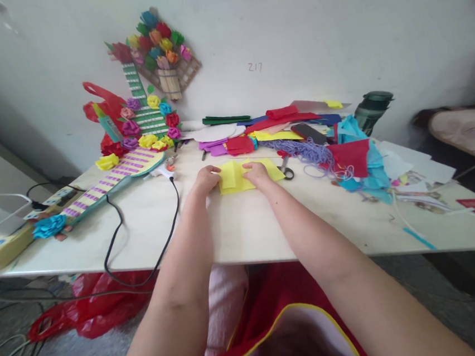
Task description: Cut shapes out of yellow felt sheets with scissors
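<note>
A sheet of yellow crepe paper (pixel 232 179) lies on the table in front of me, its left part folded over and a crease standing up in it. At its left edge, my left hand (pixel 208 179) has its fingers curled round the paper. My right hand (pixel 257 174) pinches the paper near the middle, and more of the sheet reaches out to the right beyond it. Scissors (pixel 288 173) lie just past the sheet's right end, their blades partly hidden. The fingertips' undersides are out of sight.
Behind the paper lie coloured paper pieces (pixel 238 144), a dark phone (pixel 309 134) and purple yarn (pixel 297 151). A green bottle (pixel 371 110) stands at the back right. On the left are a flower-covered craft (pixel 111 179), a black cable (pixel 118 226) and a power strip (pixel 7 248).
</note>
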The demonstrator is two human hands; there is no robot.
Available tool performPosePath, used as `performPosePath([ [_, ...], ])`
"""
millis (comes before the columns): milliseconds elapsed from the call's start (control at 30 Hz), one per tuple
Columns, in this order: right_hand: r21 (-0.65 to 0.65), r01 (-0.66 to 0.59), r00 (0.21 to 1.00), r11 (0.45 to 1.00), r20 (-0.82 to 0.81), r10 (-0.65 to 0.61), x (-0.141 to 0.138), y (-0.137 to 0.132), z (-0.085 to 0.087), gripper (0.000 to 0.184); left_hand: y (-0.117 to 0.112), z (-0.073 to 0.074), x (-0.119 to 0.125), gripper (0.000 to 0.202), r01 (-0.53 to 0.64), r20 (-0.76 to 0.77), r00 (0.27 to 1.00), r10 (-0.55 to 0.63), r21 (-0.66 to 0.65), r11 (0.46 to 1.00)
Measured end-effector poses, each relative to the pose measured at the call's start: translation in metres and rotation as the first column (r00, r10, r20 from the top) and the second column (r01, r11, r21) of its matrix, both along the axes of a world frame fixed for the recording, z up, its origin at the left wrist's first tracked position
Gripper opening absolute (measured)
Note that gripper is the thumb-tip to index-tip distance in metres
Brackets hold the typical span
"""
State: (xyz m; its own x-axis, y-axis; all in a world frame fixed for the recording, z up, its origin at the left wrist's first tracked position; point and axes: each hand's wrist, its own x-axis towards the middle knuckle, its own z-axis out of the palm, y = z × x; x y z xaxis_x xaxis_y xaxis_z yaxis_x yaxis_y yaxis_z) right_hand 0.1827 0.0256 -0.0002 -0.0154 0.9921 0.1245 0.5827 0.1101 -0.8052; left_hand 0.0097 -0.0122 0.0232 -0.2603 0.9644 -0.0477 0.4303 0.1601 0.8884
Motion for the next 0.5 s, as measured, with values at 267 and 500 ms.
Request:
performPosePath([
  [267, 0.011, -0.026, 0.998, 1.000, 0.057, 0.025, -0.0018, -0.0047, 0.0045, 0.037, 0.0059, -0.0044, -0.0016, 0.014, -0.012, -0.009, 1.000, 0.013, 0.006, 1.000],
  [500, 0.032, -0.039, 0.986, 0.999, 0.161, 0.033, -0.0064, -0.0071, 0.0092, 0.044, 0.0024, 0.0002, 0.0015, 0.014, -0.023, -0.054, 0.998, 0.021, -0.041, 0.999],
])
